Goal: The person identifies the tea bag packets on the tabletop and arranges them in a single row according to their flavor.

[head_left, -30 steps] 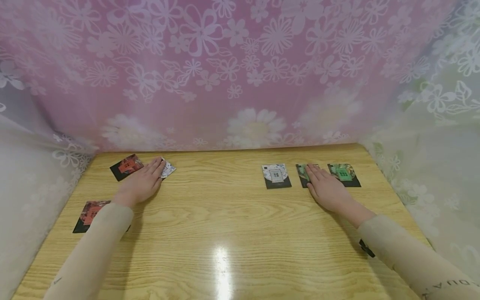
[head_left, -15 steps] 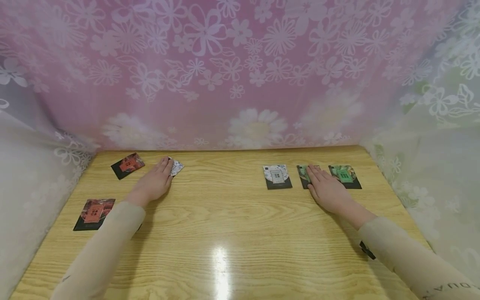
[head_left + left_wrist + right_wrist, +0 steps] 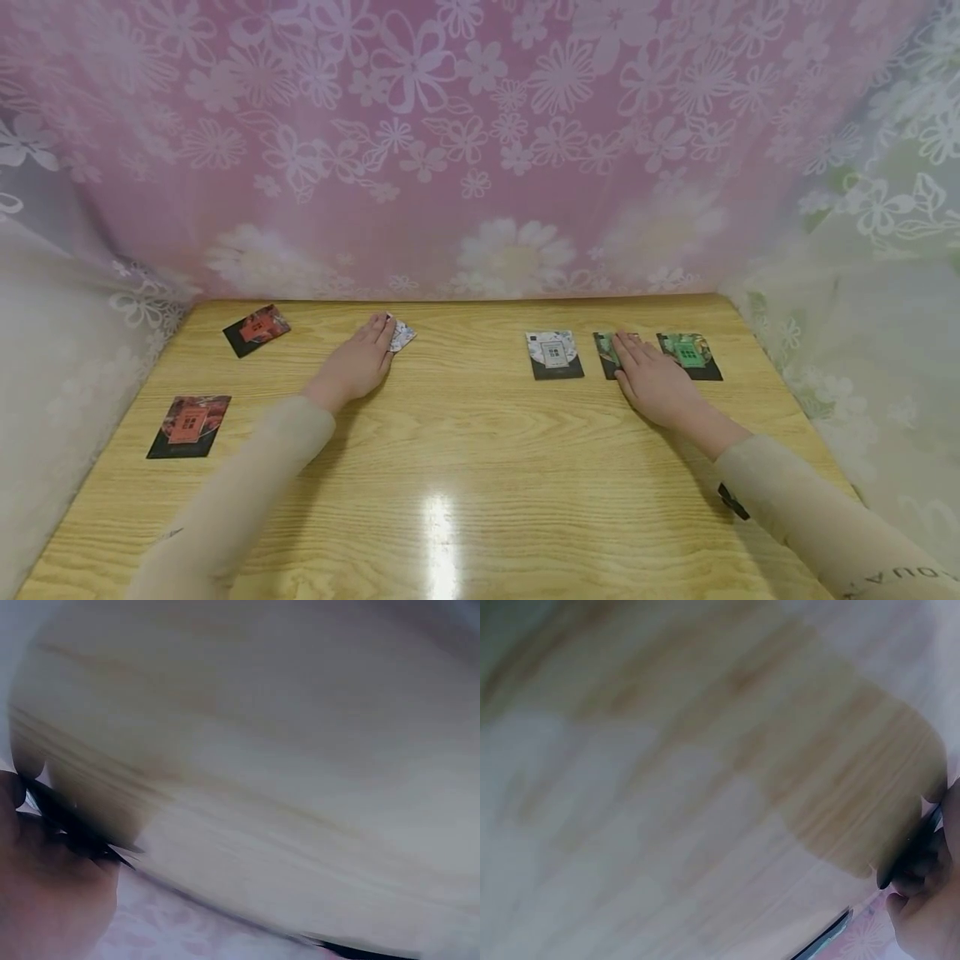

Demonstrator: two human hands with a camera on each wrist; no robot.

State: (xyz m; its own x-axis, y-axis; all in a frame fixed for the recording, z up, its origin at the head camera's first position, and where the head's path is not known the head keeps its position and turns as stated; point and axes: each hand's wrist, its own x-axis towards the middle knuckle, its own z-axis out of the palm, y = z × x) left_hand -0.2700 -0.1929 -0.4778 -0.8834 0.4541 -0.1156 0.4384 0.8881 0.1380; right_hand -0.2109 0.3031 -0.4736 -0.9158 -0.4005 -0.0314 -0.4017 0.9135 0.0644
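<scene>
My left hand [image 3: 356, 362] lies with straight fingers over a small flat packet [image 3: 403, 335] printed white and blue, left of the table's middle; the fingers cover most of it. In the left wrist view a dark packet edge [image 3: 67, 817] shows under the fingers. On the right, my right hand [image 3: 656, 379] rests flat on a black and green packet [image 3: 604, 354], whose left strip shows. A second green packet [image 3: 692, 354] lies just right of those fingers. To their left is a white and black packet [image 3: 554, 356].
Two red and black packets lie on the left: one tilted near the back edge [image 3: 257, 330], one closer to me [image 3: 187, 427]. They all share a wood-grain table [image 3: 480, 467]. A pink floral curtain [image 3: 420, 192] hangs along the back, with pale curtain sides.
My left hand has slid to the right along the back of the table, and the white and blue packet has moved with it. The nearer red packet is now uncovered. My right hand stays put.
</scene>
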